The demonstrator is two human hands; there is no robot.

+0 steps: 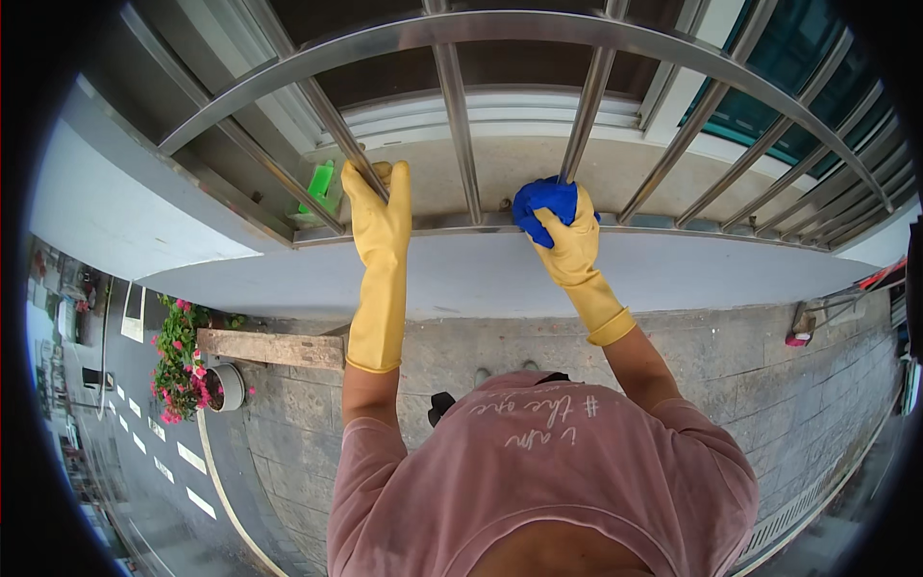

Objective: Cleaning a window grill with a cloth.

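Both of my hands wear yellow rubber gloves with long cuffs. My left hand (378,205) grips an upright metal bar (333,119) of the window grille, low down near its foot. In my right hand (573,238) is a bunched blue cloth (546,209), pressed around the base of another bar (588,115) where it meets the bottom rail (461,225). Part of that bar's foot is hidden by the cloth. Behind the bars runs a concrete window sill (433,169) with dirt specks. A bright green plastic object (317,186) lies on it, left of my left hand.
A curved metal crossbar (461,29) spans the grille above my hands. Below is a pale wall (469,278) and a paved walkway (447,339). To the left stand a wooden bench (270,348) and a potted plant with pink flowers (180,360), beside a road (137,404).
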